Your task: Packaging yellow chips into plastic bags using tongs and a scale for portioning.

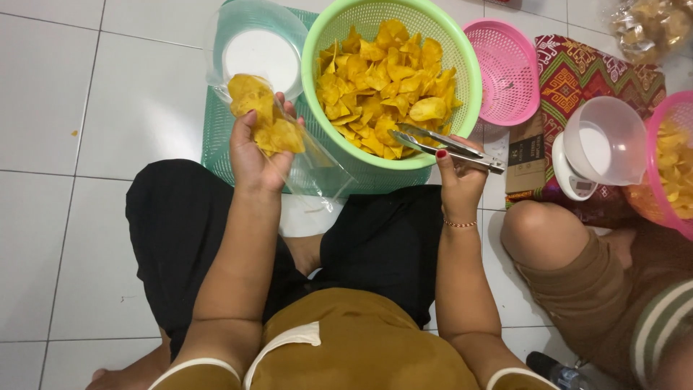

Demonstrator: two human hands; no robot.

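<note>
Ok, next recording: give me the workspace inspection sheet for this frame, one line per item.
Surface: white tiled floor; person seated on it.
Job's things: green basket full of yellow chips; clear bag of chips; metal tongs.
Clutter: clear bowl on a scale atop a teal tray; empty pink basket; second bowl on a white scale; pink basket of chips; patterned cloth.
Hands: left hand holds the bag up; right hand grips the tongs, tips at the chips.
Cables: nothing seen.
Surroundings: another person's knee at right.
</note>
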